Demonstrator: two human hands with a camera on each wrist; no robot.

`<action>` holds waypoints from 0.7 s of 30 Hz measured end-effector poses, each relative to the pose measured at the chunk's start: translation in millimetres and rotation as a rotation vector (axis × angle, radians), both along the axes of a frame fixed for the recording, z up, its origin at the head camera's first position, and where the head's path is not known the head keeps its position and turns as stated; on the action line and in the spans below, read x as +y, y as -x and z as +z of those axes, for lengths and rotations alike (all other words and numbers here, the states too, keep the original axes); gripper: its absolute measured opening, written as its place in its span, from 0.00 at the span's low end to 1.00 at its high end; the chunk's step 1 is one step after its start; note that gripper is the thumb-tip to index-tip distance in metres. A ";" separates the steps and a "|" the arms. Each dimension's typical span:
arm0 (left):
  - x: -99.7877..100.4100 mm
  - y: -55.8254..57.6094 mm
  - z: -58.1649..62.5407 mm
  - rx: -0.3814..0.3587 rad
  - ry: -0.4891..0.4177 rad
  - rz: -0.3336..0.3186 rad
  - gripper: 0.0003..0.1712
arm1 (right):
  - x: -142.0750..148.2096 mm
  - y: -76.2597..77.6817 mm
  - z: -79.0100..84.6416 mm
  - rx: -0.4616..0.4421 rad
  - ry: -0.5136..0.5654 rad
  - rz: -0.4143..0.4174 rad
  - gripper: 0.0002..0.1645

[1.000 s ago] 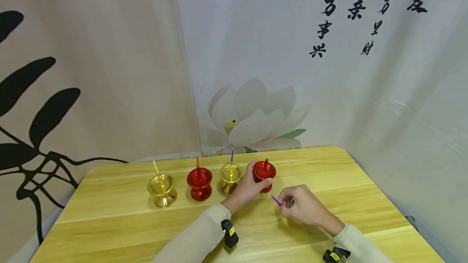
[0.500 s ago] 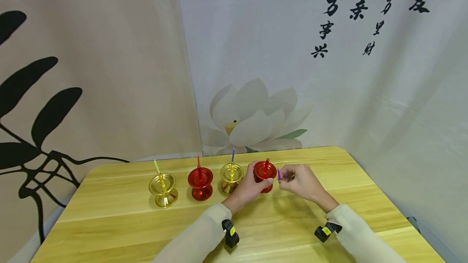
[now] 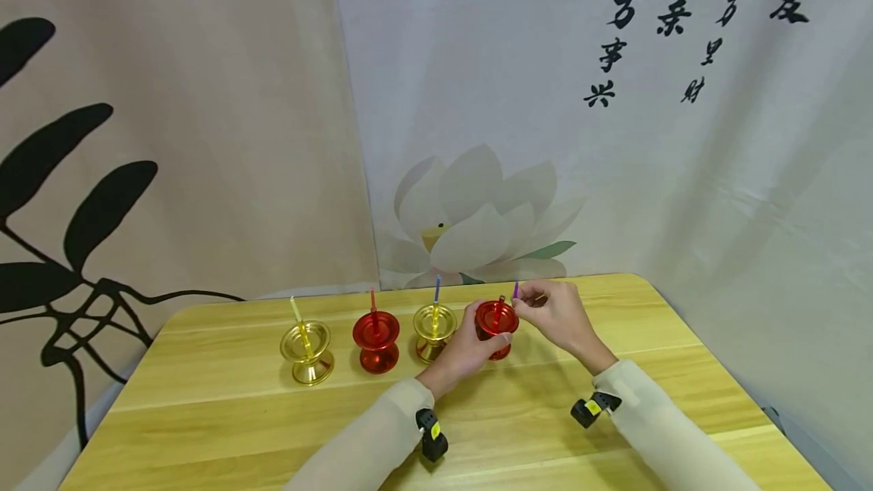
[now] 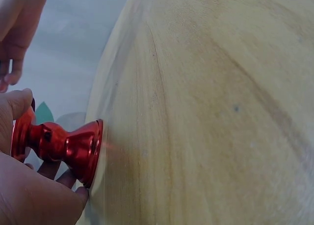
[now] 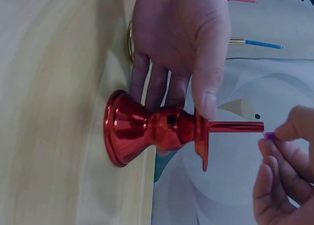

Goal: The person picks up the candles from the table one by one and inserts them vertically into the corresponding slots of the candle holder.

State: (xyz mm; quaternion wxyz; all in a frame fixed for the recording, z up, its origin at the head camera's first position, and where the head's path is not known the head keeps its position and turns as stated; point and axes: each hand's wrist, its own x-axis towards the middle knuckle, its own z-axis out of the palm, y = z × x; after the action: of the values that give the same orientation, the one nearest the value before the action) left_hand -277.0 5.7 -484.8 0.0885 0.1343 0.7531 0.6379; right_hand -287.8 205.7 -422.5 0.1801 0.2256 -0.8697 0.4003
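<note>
My left hand (image 3: 467, 351) curls round a red metal candle holder (image 5: 169, 129) standing upright at the right end of a row. In the right wrist view a thin red tube rises from its cup, and nothing stands in the tube. Between thumb and fingertips my right hand (image 3: 555, 313) pinches a thin purple candle (image 3: 516, 290). Only a small purple end of it shows in the right wrist view, close to the tube's open tip; whether they touch I cannot tell. In the left wrist view the holder's flared foot meets the tabletop.
Left of my hands stand a gold holder (image 3: 434, 322) with a blue candle, a red holder (image 3: 377, 341) with a red candle, and a gold holder (image 3: 307, 352) with a yellow candle. The wooden table (image 3: 518, 438) ends at a printed curtain (image 3: 273, 135).
My right hand has risen and moved toward the red holder with the purple candle, which now points upright. My left hand keeps its grip on the holder.
</note>
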 end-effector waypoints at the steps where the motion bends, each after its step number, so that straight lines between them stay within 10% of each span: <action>1: -0.1 0.0 0.4 0.002 -0.002 -0.001 0.46 | -1.4 0.9 0.8 0.014 0.007 -0.010 0.04; 21: -1.7 -2.3 1.0 -0.003 -0.041 -0.008 0.46 | -15.9 10.1 0.8 0.097 0.032 -0.002 0.05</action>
State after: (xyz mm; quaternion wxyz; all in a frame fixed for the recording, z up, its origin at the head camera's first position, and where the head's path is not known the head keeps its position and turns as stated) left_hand -274.7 4.0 -483.8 0.0895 0.1379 0.7394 0.6529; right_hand -297.8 189.8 -421.7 0.2260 0.2407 -0.8537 0.4027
